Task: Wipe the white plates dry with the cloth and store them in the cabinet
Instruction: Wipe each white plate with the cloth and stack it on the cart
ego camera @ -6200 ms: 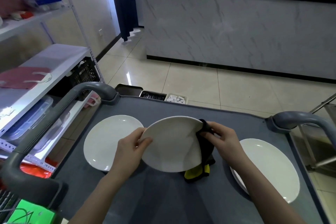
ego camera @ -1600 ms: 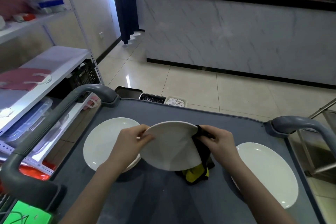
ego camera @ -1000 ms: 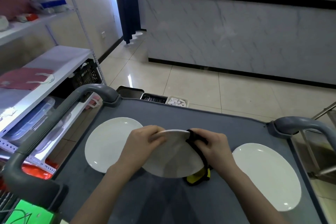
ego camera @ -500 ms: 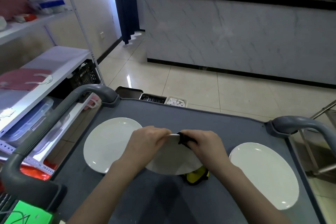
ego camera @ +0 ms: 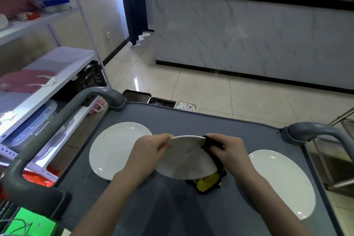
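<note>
I hold a white plate point(ego camera: 184, 159) tilted above the grey cart top point(ego camera: 172, 207). My left hand point(ego camera: 151, 151) grips its upper left rim. My right hand point(ego camera: 228, 149) grips a black and yellow cloth point(ego camera: 208, 183) against the plate's right edge, and the cloth's loose end hangs below the plate. A second white plate point(ego camera: 115, 149) lies flat on the cart at the left. A third white plate point(ego camera: 281, 182) lies flat at the right.
Grey cart handles rise at the left point(ego camera: 63, 117) and the right point(ego camera: 314, 130). A white metal shelf rack point(ego camera: 57, 74) with boxes stands close on the left. A marble-fronted counter point(ego camera: 249, 34) stands across the tiled floor. Small trays point(ego camera: 162, 101) sit beyond the cart's far edge.
The held plate has tipped further, its far rim now toward me, and both hands have moved up to its top edge. The flat plates have not moved.
</note>
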Tool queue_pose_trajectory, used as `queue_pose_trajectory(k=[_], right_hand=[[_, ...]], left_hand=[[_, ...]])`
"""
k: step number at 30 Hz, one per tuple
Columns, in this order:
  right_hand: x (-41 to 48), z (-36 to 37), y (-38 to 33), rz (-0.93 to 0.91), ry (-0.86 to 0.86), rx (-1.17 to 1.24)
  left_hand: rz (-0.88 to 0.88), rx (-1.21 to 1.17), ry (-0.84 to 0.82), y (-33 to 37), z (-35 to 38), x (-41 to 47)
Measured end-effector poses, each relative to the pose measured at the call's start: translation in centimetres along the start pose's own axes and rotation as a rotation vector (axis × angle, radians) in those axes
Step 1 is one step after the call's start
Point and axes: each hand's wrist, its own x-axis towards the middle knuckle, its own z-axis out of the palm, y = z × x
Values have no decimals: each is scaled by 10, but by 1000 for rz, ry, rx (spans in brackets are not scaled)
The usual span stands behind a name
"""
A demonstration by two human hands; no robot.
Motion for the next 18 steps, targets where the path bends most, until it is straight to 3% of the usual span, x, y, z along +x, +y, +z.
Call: queue_pose_trajectory(k=[2, 4, 6, 10, 11, 13, 15, 18], right_hand=[[1, 9, -9, -43, -68, -163], [-1, 17, -15, -58, -91, -259], [-6, 20, -15, -55, -23, -231], [-23, 14, -8, -52, 174, -147], [-26, 13, -7, -68, 216, -148], [-33, 12, -8, -127, 278, -182], [-39, 14, -11, -224, 306, -217], [-51, 22, -17, -368, 295, -258]], left_hand=[[126, 113, 29, 12, 5, 4], [136, 139, 45, 22, 11, 5], [30, 71, 59, 23, 14, 3], [-200, -43, 340, 9, 6, -12], [-298, -76, 347, 4, 4, -16], [-519, -231, 173, 2, 4, -18], [-715, -531, -9, 11, 10, -15], [-931, -871, -45, 20, 16, -7]])
